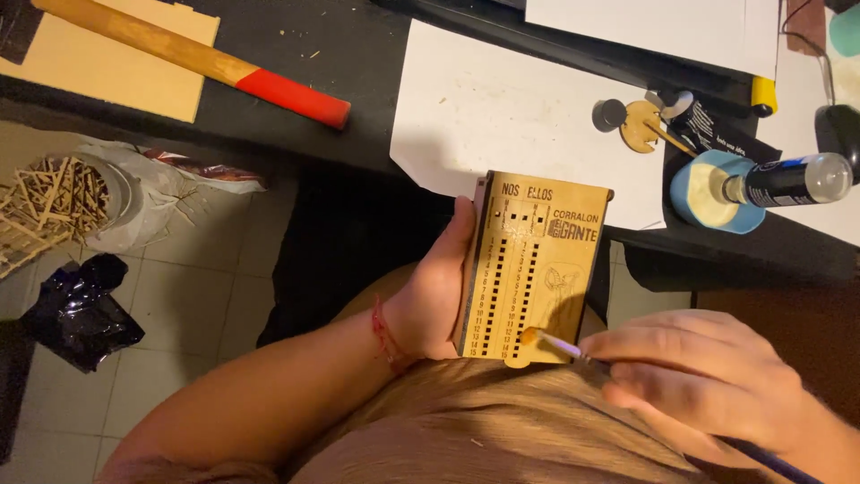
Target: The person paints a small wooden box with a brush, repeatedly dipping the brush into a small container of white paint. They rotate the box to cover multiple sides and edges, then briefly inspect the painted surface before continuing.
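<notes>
With the left hand (436, 296) clasping the engraved wooden box (536, 267) unsupported over the lap, off the tabletop's (502, 108) near edge, the right hand's (708, 376) pinched paintbrush (560, 343) risked smearing the slotted holes if either wavered.

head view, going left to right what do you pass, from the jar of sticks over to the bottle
jar of wooden sticks → red-tipped wooden handle → left hand → engraved wooden board → paintbrush tip → right hand → dark bottle
</notes>
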